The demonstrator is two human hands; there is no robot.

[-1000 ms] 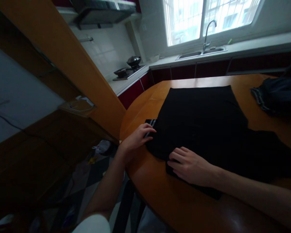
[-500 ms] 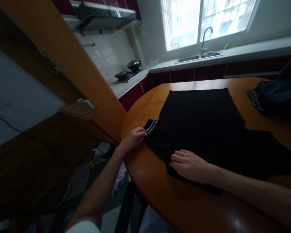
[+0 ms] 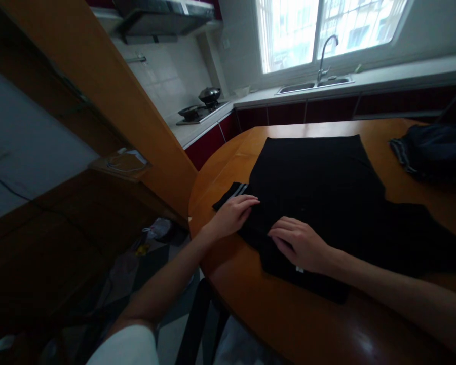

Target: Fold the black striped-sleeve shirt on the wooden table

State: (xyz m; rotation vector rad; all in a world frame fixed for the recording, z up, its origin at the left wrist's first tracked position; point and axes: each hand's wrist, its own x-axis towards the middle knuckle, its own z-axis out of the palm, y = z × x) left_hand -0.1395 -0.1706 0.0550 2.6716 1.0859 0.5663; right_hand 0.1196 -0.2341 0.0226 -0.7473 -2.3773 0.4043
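Note:
A black shirt (image 3: pixel 315 172) lies spread over the wooden table (image 3: pixel 365 329). Its left sleeve has two pale stripes by the cuff (image 3: pixel 231 192), and a small white label (image 3: pixel 300 269) shows near the edge closest to me. My left hand (image 3: pixel 233 213) rests over the striped sleeve, fingers stretched out toward the body of the shirt. Just right of it, my right hand (image 3: pixel 300 243) is over the shirt near its collar end. Its fingers are extended and slightly bent, with the thumb apart; neither hand grips the cloth.
A pile of dark folded clothes (image 3: pixel 437 152) sits at the table's right. Behind stand a counter with a sink (image 3: pixel 315 87) and a stove with a lidded pot (image 3: pixel 210 96). A wooden pillar (image 3: pixel 137 101) rises at left, and bags (image 3: pixel 160 230) lie on the floor.
My left hand has let go of the sleeve cuff and moved right and inward over the sleeve. My right hand has lifted slightly, uncovering the white label. The sleeve lies flatter, farther out.

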